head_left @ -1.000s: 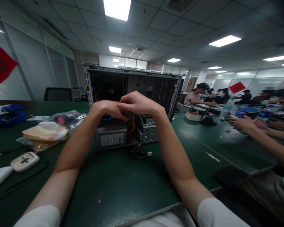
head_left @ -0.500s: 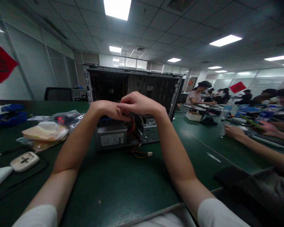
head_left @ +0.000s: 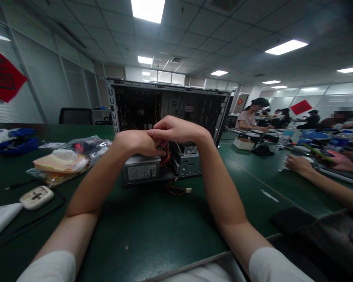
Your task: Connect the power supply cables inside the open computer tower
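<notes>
Glossy tabletop (head_left: pixel 153 227): L hand (head_left: pixel 142 141), R hand (head_left: pixel 176 129) at boxy metal PC (head_left: pixel 176 102), both grips unclear

I have my left hand (head_left: pixel 144 141) and right hand (head_left: pixel 173 129) together at the open side of the desktop computer case (head_left: pixel 176 87), wrists bent, fingertips near the orange wires (head_left: pixel 167 156); any grip is hidden. Below my left hand sits the power supply (head_left: pixel 142 171), and a white connector (head_left: pixel 188 190) lies in front on the green table (head_left: pixel 153 227).

Both forearms (head_left: pixel 86 184) reaching forward, wrists (head_left: pixel 204 136) sharply bent, left hand (head_left: pixel 142 142) lower, right hand (head_left: pixel 176 128) beside it, fingers (head_left: pixel 159 133) curled
</notes>
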`<state>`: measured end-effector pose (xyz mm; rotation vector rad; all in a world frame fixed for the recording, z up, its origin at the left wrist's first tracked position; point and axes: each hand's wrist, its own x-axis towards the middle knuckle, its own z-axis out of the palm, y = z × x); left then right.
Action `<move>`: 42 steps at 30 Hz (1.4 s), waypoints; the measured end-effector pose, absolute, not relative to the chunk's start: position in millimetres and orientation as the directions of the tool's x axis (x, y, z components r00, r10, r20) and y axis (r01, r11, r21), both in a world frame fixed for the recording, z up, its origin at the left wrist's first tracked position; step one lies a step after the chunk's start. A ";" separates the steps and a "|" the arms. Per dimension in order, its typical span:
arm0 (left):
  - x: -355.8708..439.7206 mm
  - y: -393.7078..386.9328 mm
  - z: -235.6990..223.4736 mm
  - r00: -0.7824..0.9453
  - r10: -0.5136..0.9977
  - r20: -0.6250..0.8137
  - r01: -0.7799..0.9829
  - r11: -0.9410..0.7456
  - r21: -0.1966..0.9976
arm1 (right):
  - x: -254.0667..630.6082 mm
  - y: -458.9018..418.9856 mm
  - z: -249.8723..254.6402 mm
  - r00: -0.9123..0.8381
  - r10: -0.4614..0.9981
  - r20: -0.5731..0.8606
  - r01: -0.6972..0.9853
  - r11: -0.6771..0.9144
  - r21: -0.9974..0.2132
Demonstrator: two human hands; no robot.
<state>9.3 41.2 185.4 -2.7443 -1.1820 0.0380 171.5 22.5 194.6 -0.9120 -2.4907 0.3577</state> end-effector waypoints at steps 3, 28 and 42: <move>13.8 28.0 185.5 0.637 0.771 0.002 0.758 -0.626 -0.185 | 169.5 18.4 195.7 -0.668 0.678 0.306 0.546 0.727 -0.416; -41.8 -30.5 219.3 0.972 0.225 -0.063 0.225 -0.974 -0.013 | 162.6 5.4 197.0 -0.905 0.395 -0.155 0.414 0.744 -0.524; -44.9 18.2 239.1 0.948 0.317 -0.038 0.320 -0.942 0.098 | 183.5 9.9 202.3 -0.931 0.348 -0.108 0.345 0.745 -0.571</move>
